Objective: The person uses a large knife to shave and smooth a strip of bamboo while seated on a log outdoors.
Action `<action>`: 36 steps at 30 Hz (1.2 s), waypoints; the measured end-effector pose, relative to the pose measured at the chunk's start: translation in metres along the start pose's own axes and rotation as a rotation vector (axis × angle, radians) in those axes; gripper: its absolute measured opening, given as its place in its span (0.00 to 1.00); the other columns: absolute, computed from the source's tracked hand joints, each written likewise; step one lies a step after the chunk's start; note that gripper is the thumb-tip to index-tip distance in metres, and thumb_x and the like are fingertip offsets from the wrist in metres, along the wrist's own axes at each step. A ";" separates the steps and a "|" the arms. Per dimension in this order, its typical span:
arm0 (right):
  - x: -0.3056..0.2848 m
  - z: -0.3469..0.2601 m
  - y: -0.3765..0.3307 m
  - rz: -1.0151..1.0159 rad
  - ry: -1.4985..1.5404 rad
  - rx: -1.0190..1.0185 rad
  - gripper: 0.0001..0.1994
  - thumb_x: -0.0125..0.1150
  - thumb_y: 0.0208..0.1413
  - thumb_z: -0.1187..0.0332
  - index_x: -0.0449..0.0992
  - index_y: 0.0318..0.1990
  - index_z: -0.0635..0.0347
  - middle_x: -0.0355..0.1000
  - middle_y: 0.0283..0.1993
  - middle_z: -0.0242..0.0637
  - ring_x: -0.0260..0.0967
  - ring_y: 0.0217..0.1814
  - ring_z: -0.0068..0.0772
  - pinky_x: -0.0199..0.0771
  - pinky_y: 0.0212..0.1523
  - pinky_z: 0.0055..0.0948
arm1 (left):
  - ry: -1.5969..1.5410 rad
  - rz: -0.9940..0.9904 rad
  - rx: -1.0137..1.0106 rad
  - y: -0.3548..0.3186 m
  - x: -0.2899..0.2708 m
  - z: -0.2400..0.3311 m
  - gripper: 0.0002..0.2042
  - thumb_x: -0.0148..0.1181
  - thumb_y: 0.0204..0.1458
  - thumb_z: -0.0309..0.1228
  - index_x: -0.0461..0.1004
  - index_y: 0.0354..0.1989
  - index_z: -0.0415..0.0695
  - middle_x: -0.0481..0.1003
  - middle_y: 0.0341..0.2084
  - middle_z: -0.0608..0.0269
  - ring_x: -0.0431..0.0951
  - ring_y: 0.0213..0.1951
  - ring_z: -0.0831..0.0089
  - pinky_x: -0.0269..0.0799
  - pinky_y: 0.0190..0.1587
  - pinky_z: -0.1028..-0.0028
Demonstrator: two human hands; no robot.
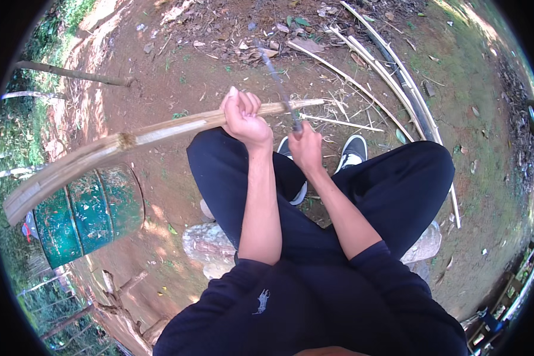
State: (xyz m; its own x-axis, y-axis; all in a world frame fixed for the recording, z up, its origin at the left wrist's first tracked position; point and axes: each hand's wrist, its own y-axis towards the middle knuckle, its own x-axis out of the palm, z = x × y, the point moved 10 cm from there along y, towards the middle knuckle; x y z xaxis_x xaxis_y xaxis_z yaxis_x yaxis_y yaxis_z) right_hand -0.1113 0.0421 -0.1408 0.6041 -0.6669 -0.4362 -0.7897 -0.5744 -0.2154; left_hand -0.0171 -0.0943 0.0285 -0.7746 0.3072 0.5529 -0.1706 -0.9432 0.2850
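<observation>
My left hand (pixel 242 114) is closed around a long split bamboo slat (pixel 130 141) that runs from the lower left up to the middle of the view. My right hand (pixel 305 144) grips the handle of a long knife (pixel 279 83). The blade points away from me and crosses the slat's thin far end, touching it just right of my left hand. I sit with my knees apart in dark trousers, my black and white shoes (pixel 353 151) on the dirt below the hands.
A green metal drum (pixel 89 213) lies on its side at the left, under the slat. Several long bamboo strips (pixel 391 77) lie on the ground at the upper right. A stone or log seat (pixel 204 246) is beneath me. Dry leaves litter the far ground.
</observation>
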 end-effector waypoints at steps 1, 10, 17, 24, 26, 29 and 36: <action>-0.002 -0.013 -0.004 0.010 -0.062 -0.075 0.11 0.60 0.51 0.69 0.73 0.39 0.66 0.75 0.29 0.58 0.77 0.34 0.58 0.74 0.37 0.52 | -0.023 -0.004 -0.005 0.001 -0.003 0.001 0.20 0.42 0.63 0.31 0.50 0.16 0.49 0.46 0.11 0.72 0.45 0.13 0.81 0.44 0.19 0.76; 0.005 0.081 0.000 0.112 -0.018 0.127 0.09 0.58 0.51 0.71 0.71 0.33 0.69 0.74 0.27 0.57 0.76 0.31 0.60 0.73 0.34 0.52 | -0.020 -0.045 0.006 -0.009 0.007 0.002 0.18 0.41 0.62 0.29 0.50 0.17 0.48 0.47 0.11 0.72 0.44 0.13 0.82 0.43 0.18 0.76; 0.009 0.020 0.007 0.043 -0.022 -0.042 0.09 0.61 0.50 0.69 0.71 0.34 0.66 0.74 0.25 0.56 0.74 0.32 0.63 0.72 0.34 0.55 | 0.024 0.041 -0.004 0.006 -0.016 -0.001 0.20 0.40 0.62 0.31 0.47 0.15 0.51 0.46 0.09 0.73 0.44 0.13 0.80 0.44 0.20 0.74; 0.006 0.000 0.005 0.066 -0.066 -0.068 0.10 0.61 0.51 0.68 0.71 0.34 0.65 0.73 0.24 0.55 0.74 0.30 0.61 0.73 0.33 0.53 | 0.000 0.096 -0.019 0.012 -0.033 0.002 0.21 0.43 0.62 0.33 0.47 0.15 0.52 0.46 0.09 0.73 0.44 0.12 0.80 0.43 0.19 0.74; -0.004 -0.021 0.001 0.115 0.048 -0.098 0.09 0.61 0.51 0.69 0.70 0.33 0.66 0.73 0.22 0.54 0.74 0.28 0.60 0.72 0.31 0.52 | -0.008 0.095 -0.005 0.012 -0.039 0.003 0.21 0.42 0.62 0.33 0.47 0.15 0.52 0.46 0.09 0.73 0.44 0.12 0.80 0.43 0.19 0.74; -0.018 -0.042 0.001 0.180 0.184 -0.152 0.09 0.61 0.50 0.70 0.69 0.29 0.67 0.72 0.20 0.53 0.74 0.26 0.59 0.70 0.29 0.48 | -0.011 0.069 0.005 0.009 -0.042 0.006 0.20 0.40 0.63 0.32 0.48 0.16 0.51 0.45 0.10 0.73 0.44 0.13 0.80 0.43 0.19 0.74; 0.015 0.019 0.002 0.050 -0.158 -0.059 0.10 0.59 0.51 0.71 0.72 0.36 0.70 0.75 0.26 0.56 0.75 0.32 0.61 0.74 0.34 0.51 | -0.020 0.128 -0.021 0.011 -0.047 0.004 0.21 0.41 0.62 0.33 0.46 0.14 0.53 0.46 0.08 0.73 0.44 0.12 0.80 0.44 0.19 0.74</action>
State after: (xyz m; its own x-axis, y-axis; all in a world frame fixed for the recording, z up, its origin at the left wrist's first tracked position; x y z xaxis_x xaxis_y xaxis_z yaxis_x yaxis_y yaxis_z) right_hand -0.1059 0.0400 -0.1641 0.5360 -0.6153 -0.5781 -0.8081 -0.5721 -0.1403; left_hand 0.0199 -0.1189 0.0085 -0.7785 0.1868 0.5992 -0.0844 -0.9772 0.1950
